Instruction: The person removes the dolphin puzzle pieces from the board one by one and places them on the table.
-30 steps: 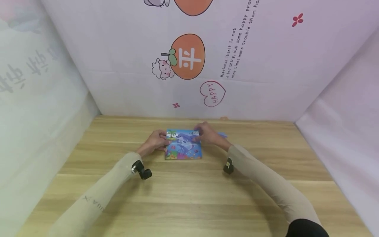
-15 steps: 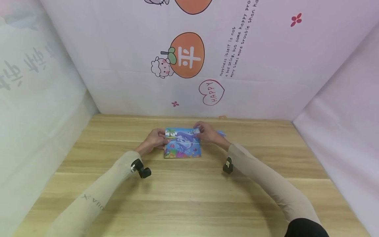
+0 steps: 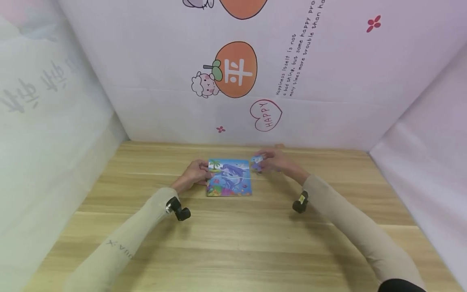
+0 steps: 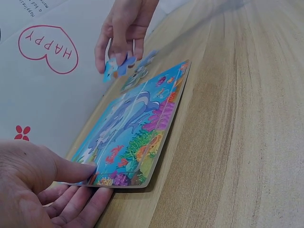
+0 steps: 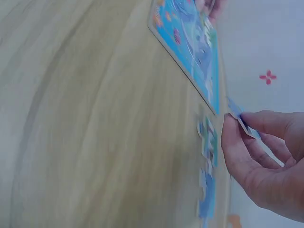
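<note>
A dolphin jigsaw puzzle board [image 3: 230,180] lies near the back of the wooden table. My left hand [image 3: 194,172] grips its left edge; in the left wrist view the thumb [image 4: 76,171] presses on top and the fingers are at and under the edge. Off the board's right side, my right hand [image 3: 279,160] pinches a blue and purple jigsaw piece [image 3: 256,160] between thumb and fingers, held above the table. Below that hand, the right wrist view shows loose jigsaw pieces [image 5: 209,142] on the tabletop beside the board's corner.
A white printed cloth wall [image 3: 164,101] rises behind the table's back edge, and plain white cloth hangs at both sides. The wooden tabletop [image 3: 233,239] stretches toward me between the forearms. Each wrist carries a small black camera [image 3: 178,211].
My right hand has left the board's upper right corner and moved right, and a jigsaw piece now shows in its fingers. The left hand keeps its hold on the board's left edge.
</note>
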`<state>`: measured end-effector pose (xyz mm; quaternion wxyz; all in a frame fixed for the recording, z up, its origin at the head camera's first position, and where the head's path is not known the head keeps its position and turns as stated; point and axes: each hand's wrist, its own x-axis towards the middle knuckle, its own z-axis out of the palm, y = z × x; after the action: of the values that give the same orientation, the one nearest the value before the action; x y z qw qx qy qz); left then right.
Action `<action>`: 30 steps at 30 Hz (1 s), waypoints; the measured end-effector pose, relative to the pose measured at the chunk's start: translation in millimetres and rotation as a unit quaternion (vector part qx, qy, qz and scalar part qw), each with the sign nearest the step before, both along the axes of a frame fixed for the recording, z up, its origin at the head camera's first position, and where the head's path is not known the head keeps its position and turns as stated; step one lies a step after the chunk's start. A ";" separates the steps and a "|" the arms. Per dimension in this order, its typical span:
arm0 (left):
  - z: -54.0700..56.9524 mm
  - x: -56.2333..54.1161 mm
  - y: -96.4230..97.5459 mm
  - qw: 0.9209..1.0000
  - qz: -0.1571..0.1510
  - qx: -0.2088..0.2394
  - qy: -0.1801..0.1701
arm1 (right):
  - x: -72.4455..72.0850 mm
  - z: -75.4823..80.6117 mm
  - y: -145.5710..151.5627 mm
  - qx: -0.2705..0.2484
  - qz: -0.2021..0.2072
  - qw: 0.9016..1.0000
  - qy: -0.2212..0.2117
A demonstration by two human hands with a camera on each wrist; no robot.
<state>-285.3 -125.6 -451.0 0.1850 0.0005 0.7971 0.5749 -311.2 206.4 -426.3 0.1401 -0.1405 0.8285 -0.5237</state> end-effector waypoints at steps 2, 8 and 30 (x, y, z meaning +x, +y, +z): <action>0.8 0.1 -0.6 1.000 0.000 0.002 0.000 | -0.3 4.1 7.4 0.016 0.000 1.000 0.003; 3.2 -0.4 -2.7 1.000 -0.003 0.004 -0.002 | 3.7 9.0 30.7 -0.019 -0.029 0.999 -0.031; -1.4 -1.1 -2.9 1.000 0.008 0.005 0.000 | 16.6 5.5 99.9 -0.028 -0.092 0.994 -0.057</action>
<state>-286.4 -128.5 -452.4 0.1800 -0.0046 0.7943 0.5803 -294.7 306.4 -420.8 0.1337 -0.0376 0.8135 -0.5648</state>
